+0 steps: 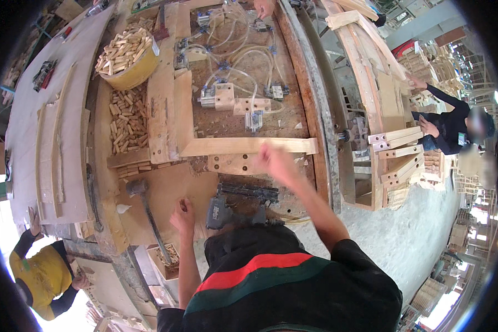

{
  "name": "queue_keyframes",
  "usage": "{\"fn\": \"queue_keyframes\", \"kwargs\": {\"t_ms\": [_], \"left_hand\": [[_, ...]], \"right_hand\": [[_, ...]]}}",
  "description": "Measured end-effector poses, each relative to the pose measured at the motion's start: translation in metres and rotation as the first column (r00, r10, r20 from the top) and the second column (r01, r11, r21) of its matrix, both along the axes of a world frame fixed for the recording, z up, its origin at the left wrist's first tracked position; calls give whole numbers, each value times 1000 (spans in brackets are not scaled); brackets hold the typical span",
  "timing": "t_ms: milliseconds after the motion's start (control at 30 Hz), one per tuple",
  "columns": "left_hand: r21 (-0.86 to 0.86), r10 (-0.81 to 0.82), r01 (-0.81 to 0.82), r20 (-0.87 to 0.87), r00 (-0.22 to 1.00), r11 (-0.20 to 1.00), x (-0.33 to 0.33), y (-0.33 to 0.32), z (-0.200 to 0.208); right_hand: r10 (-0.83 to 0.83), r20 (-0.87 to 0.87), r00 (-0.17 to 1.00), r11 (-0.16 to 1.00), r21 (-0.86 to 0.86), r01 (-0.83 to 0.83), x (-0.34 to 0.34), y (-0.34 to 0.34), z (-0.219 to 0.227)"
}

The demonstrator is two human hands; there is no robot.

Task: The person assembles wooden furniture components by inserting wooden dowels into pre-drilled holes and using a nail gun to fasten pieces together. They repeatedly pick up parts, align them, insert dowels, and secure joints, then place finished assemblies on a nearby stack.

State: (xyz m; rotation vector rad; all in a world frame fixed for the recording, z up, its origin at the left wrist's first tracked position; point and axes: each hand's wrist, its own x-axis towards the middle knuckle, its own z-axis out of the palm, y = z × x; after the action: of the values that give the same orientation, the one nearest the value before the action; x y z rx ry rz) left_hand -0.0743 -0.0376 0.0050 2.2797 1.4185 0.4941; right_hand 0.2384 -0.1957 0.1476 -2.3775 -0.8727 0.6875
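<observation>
My right hand [276, 164], blurred by motion, is at the near side of a pale wooden rail [221, 145]; its fingers cannot be made out clearly. The rail lies crosswise and meets a lengthwise wooden piece [184, 105] at its left end. My left hand [183, 217] is closed with curled fingers above a brown board [166, 185]; whatever it may hold is hidden. Between my hands lies a dark nail gun [240, 202]. Left of my left hand rests a mallet [149, 216] with a dark head.
Small pneumatic clamps [253, 119] with clear hoses cover the bench beyond the rail. A yellow bucket [133, 72] of dowels stands left, above loose dowels [128, 119]. Co-workers [44, 276] [454, 122] are at both sides; another person's hand [264, 6] shows at the far end.
</observation>
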Motion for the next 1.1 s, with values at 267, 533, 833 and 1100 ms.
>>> {"fn": "queue_keyframes", "kwargs": {"t_ms": [267,533,833,1100], "left_hand": [[180,33,-18,-80,996,984,9,-2,-11],[114,51,-42,-69,996,993,12,1,-3],[86,49,-40,-109,993,995,11,0,2],[72,91,-84,-89,992,994,9,-2,3]], "right_hand": [[98,541,835,942,-321,98,246,72,-28],[-666,239,706,692,552,466,243,95,-67],[329,452,829,885,158,-437,-9,102,-46],[481,258,838,873,-232,-430,-3,133,-72]]}}
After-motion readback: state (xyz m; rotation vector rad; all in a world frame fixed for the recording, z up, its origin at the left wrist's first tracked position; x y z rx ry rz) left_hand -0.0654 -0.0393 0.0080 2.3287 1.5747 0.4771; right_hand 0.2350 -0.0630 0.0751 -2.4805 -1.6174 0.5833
